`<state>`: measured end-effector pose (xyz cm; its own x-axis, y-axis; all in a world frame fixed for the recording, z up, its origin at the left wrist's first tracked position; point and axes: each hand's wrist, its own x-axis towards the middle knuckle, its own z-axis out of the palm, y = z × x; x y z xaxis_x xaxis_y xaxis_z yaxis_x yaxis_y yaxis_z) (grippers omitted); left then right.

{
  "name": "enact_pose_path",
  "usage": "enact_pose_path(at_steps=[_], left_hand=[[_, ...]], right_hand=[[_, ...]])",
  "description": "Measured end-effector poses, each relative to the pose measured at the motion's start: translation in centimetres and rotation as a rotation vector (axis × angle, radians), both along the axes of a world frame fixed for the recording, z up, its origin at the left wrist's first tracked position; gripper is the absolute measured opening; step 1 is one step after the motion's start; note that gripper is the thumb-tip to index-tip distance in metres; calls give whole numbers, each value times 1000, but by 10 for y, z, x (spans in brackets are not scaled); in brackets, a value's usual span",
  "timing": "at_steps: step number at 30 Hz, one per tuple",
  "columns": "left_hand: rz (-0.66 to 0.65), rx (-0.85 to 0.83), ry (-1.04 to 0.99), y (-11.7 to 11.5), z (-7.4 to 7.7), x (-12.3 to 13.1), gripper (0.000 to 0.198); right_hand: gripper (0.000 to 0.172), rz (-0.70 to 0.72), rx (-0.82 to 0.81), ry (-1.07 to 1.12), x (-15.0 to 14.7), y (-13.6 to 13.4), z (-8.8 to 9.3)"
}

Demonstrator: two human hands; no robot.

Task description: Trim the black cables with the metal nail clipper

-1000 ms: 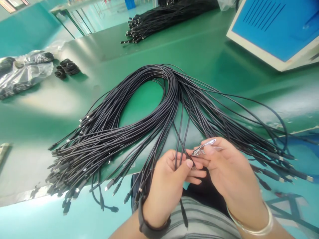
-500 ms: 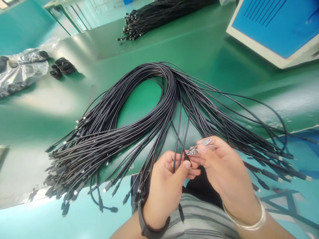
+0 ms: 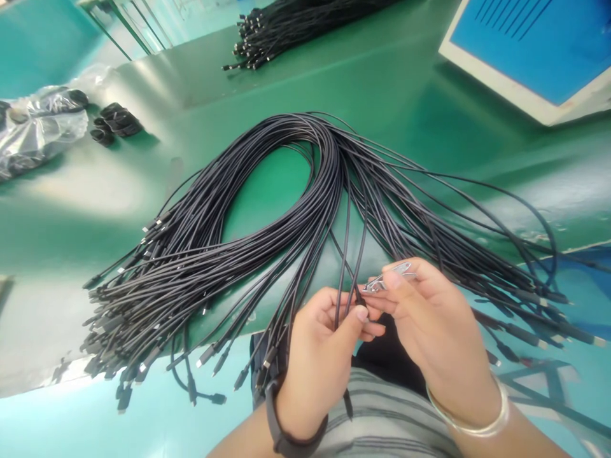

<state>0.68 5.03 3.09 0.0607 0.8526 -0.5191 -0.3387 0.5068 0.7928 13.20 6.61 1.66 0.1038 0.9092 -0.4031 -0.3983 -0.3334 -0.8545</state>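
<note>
**Two hands work a nail clipper at a cable in a black bundle**

The left hand (image 3: 317, 359) is curled nearly closed, its thumb pressing a few thin black cables (image 3: 344, 273) against the fingers. Those cables rise out of a large looped bundle (image 3: 324, 159) that lies on the green table (image 3: 305, 95) directly in front of the person. The bundle's connector ends fan out to both sides, and many hang past the table edge.

The right hand (image 3: 429, 324) is mostly closed too, pinching a small metal nail clipper (image 3: 389, 281) between thumb and fingers. The clipper's tip sits just beside the cable held in the left hand; whether they touch is hard to tell. A black wristband (image 3: 286, 429) circles the left wrist and a silver bangle (image 3: 470, 416) the right, above a striped shirt (image 3: 382, 407).

Farther up the table lie a second bundle of black cables (image 3: 267, 38), small black coils (image 3: 117, 119) and a clear plastic bag (image 3: 41, 130) holding dark items. A white-framed blue screen (image 3: 529, 51) stands at upper right.
</note>
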Motion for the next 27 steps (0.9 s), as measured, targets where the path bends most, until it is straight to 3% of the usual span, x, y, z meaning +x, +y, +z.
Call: enact_pose_path(at_steps=[11,18,23,27], left_hand=[[19,-198,-109,-1,1,1,28],[12,-186,-93,2,6,1,25],[-24,-134,-80,-2,6,2,12],[-47,-79,-70,-5,3,2,13]], right_hand=[[27,-7,10,-31,1,-2,0],[23,30,79,-81,3,-9,-2],[26,-1,27,-17,2,-5,0],[27,13,-17,27,0,-1,2]])
